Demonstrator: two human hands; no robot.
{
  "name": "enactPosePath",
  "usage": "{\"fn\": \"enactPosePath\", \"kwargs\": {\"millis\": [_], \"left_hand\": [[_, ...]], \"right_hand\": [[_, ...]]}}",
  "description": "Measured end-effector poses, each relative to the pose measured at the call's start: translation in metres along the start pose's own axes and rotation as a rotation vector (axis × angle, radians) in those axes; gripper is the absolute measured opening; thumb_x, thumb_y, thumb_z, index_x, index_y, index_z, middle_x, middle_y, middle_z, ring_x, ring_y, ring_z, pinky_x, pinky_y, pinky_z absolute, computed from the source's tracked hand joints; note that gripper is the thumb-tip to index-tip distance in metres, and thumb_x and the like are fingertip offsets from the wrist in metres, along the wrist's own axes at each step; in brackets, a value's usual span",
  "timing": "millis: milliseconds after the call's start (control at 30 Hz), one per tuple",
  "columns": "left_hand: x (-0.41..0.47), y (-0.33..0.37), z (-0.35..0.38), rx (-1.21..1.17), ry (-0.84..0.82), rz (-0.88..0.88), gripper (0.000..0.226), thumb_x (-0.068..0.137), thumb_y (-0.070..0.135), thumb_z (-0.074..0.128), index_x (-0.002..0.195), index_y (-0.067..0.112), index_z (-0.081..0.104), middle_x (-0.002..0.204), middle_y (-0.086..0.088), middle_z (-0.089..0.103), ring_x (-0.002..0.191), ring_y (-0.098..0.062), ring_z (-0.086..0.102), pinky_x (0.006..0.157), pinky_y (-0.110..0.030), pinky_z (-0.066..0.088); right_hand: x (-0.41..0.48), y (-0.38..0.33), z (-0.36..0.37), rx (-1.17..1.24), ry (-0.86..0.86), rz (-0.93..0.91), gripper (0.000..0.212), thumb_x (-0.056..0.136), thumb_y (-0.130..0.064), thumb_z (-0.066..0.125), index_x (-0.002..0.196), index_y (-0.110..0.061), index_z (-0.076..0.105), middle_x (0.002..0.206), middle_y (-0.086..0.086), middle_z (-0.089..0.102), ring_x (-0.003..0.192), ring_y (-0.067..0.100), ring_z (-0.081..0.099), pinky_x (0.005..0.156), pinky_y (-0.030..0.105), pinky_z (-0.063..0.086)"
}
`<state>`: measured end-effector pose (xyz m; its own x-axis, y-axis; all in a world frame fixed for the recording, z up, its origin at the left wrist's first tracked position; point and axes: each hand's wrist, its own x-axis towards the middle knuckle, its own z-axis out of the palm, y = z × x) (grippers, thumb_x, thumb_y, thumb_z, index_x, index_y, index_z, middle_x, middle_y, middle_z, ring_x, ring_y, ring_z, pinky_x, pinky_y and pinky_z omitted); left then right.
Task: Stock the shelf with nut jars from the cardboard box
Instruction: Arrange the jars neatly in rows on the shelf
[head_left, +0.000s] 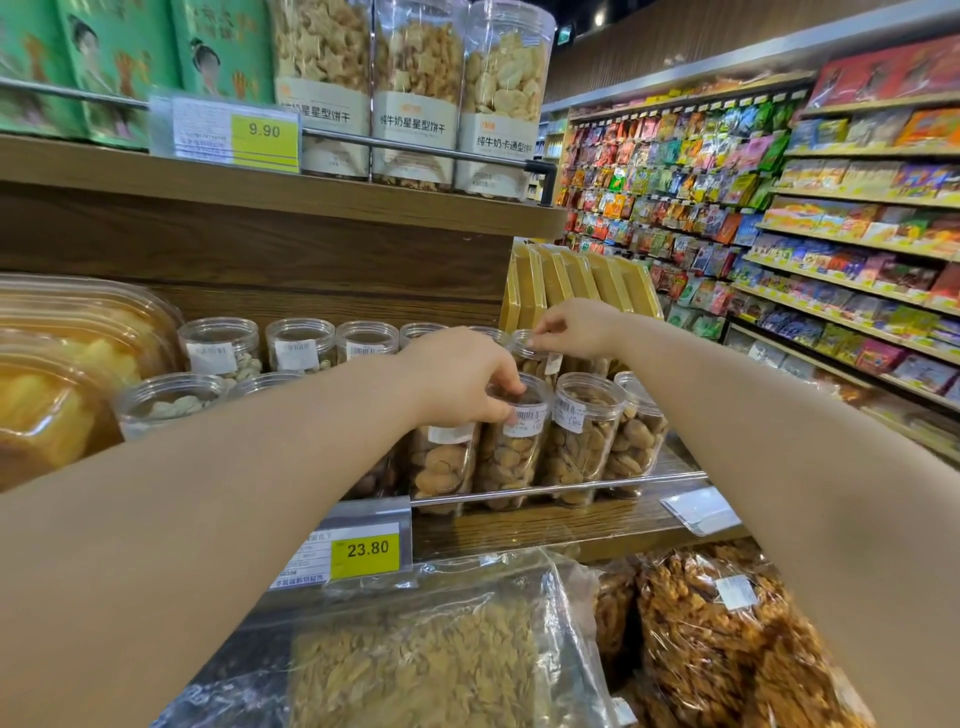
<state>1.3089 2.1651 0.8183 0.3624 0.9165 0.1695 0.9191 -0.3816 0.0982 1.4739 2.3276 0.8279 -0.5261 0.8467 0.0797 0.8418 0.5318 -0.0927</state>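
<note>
Both hands are on nut jars on the middle wooden shelf (545, 522).

- Left hand (460, 382): reaches in from above, fingers curled over the lid rim of a front-row jar (511, 449). It's a clear jar of brown nuts with a white barcode sticker, standing upright behind the metal rail (597, 485).
- Right hand (576, 327): further back and to the right, fingertips pinching the lid edge of a back-row jar (535, 358). That jar sits just behind the front row and is mostly hidden, so I can't tell if it's lifted or resting.
- Neighbouring jars (584, 436) of the same nuts stand side by side in the front row, touching.
- Cashew jars (221, 348) fill the left part of the same shelf, in two rows.
- Amber plastic tubs (57, 374) are at far left and yellow flat boxes (566, 283) stand on edge at the shelf's right end.
- A yellow price tag (366, 549) reading 23.80 is on the shelf front.
- Above are tall biscuit jars (415, 88) and green boxes (119, 57).
- Below are a clear bag of raisins (415, 670) and a bag of fried snack (727, 649).
- Snack-pack aisle shelves (831, 234) are on the right.
</note>
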Motion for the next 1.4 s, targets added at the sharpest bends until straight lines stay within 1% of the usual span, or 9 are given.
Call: {"fn": "enactPosePath", "kwargs": {"millis": [200, 467, 600, 767, 900, 1000, 1067, 1267, 1400], "left_hand": [[0.001, -0.001, 0.001, -0.014, 0.013, 0.000, 0.039, 0.087, 0.042, 0.063, 0.124, 0.029, 0.061, 0.122, 0.010, 0.062, 0.111, -0.009, 0.055, 0.088, -0.026, 0.045], [0.000, 0.000, 0.003, 0.002, 0.028, 0.003, 0.039, 0.087, 0.043, 0.062, 0.124, 0.030, 0.061, 0.124, 0.011, 0.062, 0.112, -0.009, 0.055, 0.091, -0.031, 0.048], [0.000, 0.001, 0.002, 0.010, 0.027, -0.003, 0.040, 0.087, 0.042, 0.062, 0.124, 0.029, 0.061, 0.123, 0.010, 0.062, 0.112, -0.009, 0.055, 0.092, -0.034, 0.049], [-0.002, 0.009, -0.003, 0.034, 0.015, -0.023, 0.039, 0.087, 0.040, 0.062, 0.124, 0.028, 0.060, 0.120, 0.009, 0.062, 0.107, -0.008, 0.055, 0.079, -0.024, 0.043], [-0.002, 0.021, -0.005, 0.112, 0.010, -0.056, 0.046, 0.086, 0.048, 0.062, 0.126, 0.025, 0.058, 0.118, 0.005, 0.062, 0.107, -0.014, 0.056, 0.076, -0.026, 0.044], [0.000, 0.026, -0.004, 0.146, 0.015, -0.079, 0.043, 0.087, 0.049, 0.059, 0.122, 0.024, 0.059, 0.117, 0.003, 0.062, 0.107, -0.016, 0.056, 0.078, -0.029, 0.045], [-0.001, 0.027, -0.003, 0.153, 0.018, -0.089, 0.041, 0.088, 0.048, 0.059, 0.121, 0.024, 0.060, 0.116, 0.002, 0.062, 0.107, -0.017, 0.056, 0.081, -0.031, 0.046], [-0.004, 0.029, -0.002, 0.151, 0.022, -0.098, 0.038, 0.089, 0.046, 0.058, 0.120, 0.024, 0.061, 0.114, 0.001, 0.063, 0.105, -0.018, 0.057, 0.086, -0.036, 0.050], [-0.004, 0.030, -0.003, 0.124, 0.025, -0.095, 0.034, 0.089, 0.043, 0.059, 0.117, 0.023, 0.062, 0.110, 0.003, 0.064, 0.100, -0.015, 0.058, 0.081, -0.032, 0.050]], "right_hand": [[-0.010, 0.004, -0.006, 0.073, -0.102, 0.017, 0.046, 0.090, -0.042, 0.059, 0.131, -0.022, 0.056, 0.138, 0.001, 0.050, 0.128, 0.020, 0.044, 0.104, 0.033, 0.031], [-0.004, 0.001, 0.006, 0.001, 0.057, 0.019, 0.039, 0.084, -0.052, 0.063, 0.110, -0.023, 0.064, 0.106, -0.003, 0.058, 0.101, 0.019, 0.056, 0.083, 0.032, 0.046], [-0.012, -0.005, -0.001, -0.010, 0.033, 0.044, 0.044, 0.087, -0.058, 0.051, 0.112, -0.025, 0.065, 0.115, -0.003, 0.063, 0.106, 0.019, 0.057, 0.093, 0.041, 0.048], [-0.051, -0.009, -0.025, 0.053, 0.032, -0.006, 0.035, 0.095, -0.041, 0.049, 0.114, -0.017, 0.067, 0.118, -0.002, 0.063, 0.106, 0.015, 0.055, 0.090, 0.030, 0.042], [-0.088, -0.020, -0.035, -0.057, 0.005, -0.051, 0.047, 0.093, -0.053, 0.046, 0.104, -0.015, 0.071, 0.110, -0.002, 0.067, 0.098, 0.016, 0.061, 0.088, 0.034, 0.049], [-0.112, -0.029, -0.030, -0.242, -0.013, -0.070, 0.059, 0.090, -0.063, 0.039, 0.095, -0.014, 0.071, 0.097, 0.005, 0.069, 0.086, 0.020, 0.063, 0.072, 0.032, 0.050], [-0.120, -0.031, -0.023, -0.350, -0.012, -0.075, 0.058, 0.087, -0.066, 0.042, 0.101, -0.016, 0.069, 0.098, 0.005, 0.067, 0.087, 0.022, 0.062, 0.068, 0.032, 0.049], [-0.126, -0.022, -0.021, -0.214, -0.048, -0.144, 0.034, 0.091, -0.039, 0.058, 0.120, -0.021, 0.060, 0.122, -0.001, 0.058, 0.110, 0.018, 0.053, 0.080, 0.027, 0.040], [-0.125, -0.018, -0.023, -0.083, -0.098, -0.199, 0.035, 0.090, -0.028, 0.062, 0.124, -0.019, 0.059, 0.128, -0.001, 0.056, 0.119, 0.015, 0.049, 0.096, 0.027, 0.036]]}}
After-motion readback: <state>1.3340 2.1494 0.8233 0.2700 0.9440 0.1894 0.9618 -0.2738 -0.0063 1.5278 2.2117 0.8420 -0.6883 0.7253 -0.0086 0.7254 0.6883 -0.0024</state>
